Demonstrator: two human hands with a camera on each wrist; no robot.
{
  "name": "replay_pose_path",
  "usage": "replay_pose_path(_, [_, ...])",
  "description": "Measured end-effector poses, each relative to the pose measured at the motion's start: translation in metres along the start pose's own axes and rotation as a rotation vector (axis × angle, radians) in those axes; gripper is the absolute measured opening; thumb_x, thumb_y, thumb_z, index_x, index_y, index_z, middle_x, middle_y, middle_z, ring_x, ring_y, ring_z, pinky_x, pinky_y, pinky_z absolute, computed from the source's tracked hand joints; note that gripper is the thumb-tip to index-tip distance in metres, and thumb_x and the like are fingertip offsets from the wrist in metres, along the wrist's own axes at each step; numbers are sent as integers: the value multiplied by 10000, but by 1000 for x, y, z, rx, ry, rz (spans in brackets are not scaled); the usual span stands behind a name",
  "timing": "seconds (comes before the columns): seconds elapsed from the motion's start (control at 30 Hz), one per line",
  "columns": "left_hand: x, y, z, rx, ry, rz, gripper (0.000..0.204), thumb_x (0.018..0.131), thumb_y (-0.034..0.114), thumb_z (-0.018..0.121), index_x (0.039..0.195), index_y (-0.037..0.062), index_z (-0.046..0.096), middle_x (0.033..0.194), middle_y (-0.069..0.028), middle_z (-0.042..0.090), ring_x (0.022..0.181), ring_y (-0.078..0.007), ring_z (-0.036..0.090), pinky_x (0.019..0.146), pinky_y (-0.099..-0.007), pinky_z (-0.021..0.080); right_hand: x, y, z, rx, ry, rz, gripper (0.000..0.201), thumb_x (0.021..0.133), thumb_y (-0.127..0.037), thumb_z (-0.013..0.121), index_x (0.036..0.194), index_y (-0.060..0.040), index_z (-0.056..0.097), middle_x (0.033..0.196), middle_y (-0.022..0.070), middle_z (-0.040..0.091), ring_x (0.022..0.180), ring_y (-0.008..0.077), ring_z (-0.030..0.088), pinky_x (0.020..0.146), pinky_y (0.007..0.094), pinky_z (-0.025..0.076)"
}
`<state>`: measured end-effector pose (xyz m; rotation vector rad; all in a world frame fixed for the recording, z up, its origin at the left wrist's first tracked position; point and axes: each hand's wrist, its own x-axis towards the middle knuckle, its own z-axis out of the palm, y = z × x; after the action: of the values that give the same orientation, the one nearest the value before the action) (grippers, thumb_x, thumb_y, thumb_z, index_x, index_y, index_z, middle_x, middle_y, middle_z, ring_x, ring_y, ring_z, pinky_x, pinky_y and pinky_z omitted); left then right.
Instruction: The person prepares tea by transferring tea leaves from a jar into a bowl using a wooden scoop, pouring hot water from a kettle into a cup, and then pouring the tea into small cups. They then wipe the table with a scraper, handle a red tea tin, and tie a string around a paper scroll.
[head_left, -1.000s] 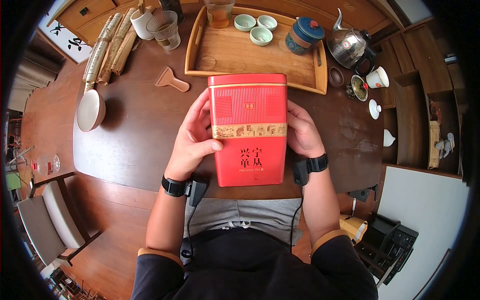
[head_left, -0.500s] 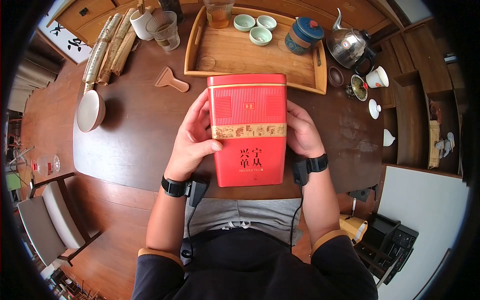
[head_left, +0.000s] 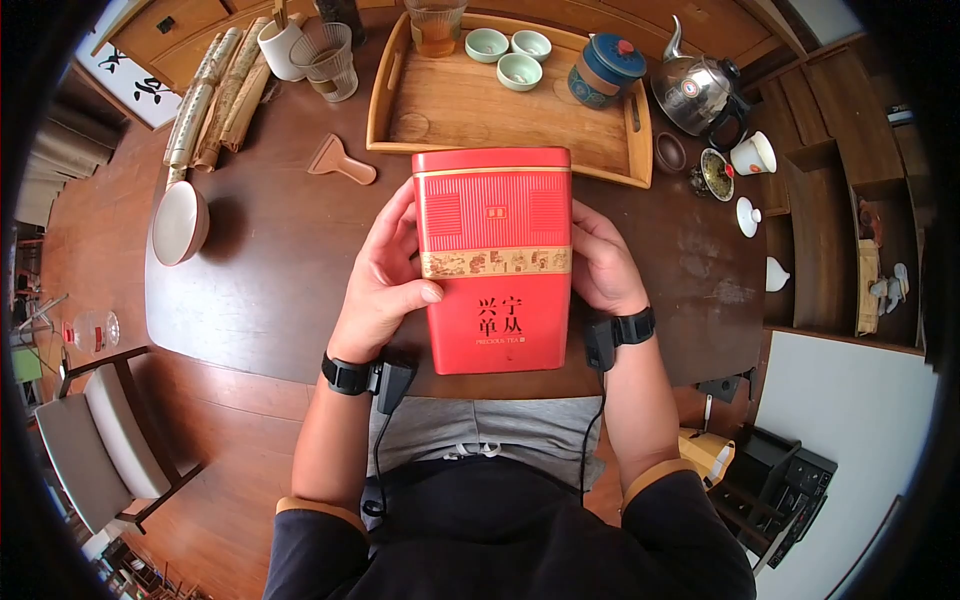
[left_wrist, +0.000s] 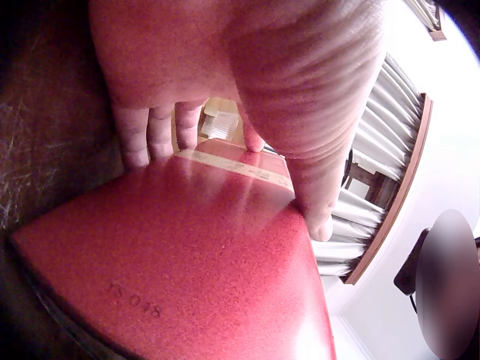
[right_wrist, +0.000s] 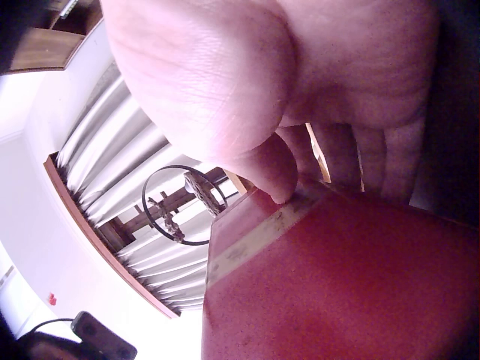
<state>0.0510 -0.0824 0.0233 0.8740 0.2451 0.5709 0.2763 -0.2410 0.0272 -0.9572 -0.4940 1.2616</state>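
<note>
We have both hands on the big red tin (head_left: 497,215), one on each side. Our left hand (head_left: 372,300) is part closed: its thumb presses near the front edge, and its fingers bend round the side. Our right hand (head_left: 608,268) is part closed too, and it grips the other side. The tin is in front of our tummy, by the near side of the table (head_left: 265,285), with its front facing up at us. We can't tell if its bottom touches the table. The way we see it, getting hold of the tin is done. Its red lid (head_left: 492,160) is on, so no opening is done. What is left, we can't tell. Past the tin is a wooden tray (head_left: 465,115) with three little green cups (head_left: 519,72), a blue jar (head_left: 607,70) and a glass jug (head_left: 435,30) with brown drink in it. A flat brown tool (head_left: 342,160) lies near the tray, and a bowl (head_left: 180,223) is way out on the left. The shiny kettle (head_left: 692,95) is just right of the tray.
</note>
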Motion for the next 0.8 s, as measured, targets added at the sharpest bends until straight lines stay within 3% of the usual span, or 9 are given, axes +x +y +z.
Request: replay_pose_path(0.8, [0,-1,-2,8,-7,0,1178,723,117,952,1663,53,246,1512,-68,483,1400,-239,505,1155,-412,463,0,-1,1,-4,2,2,512,1076,-145,543,1537,48,433,1478,141,590,1342,242,590,1147,394,455])
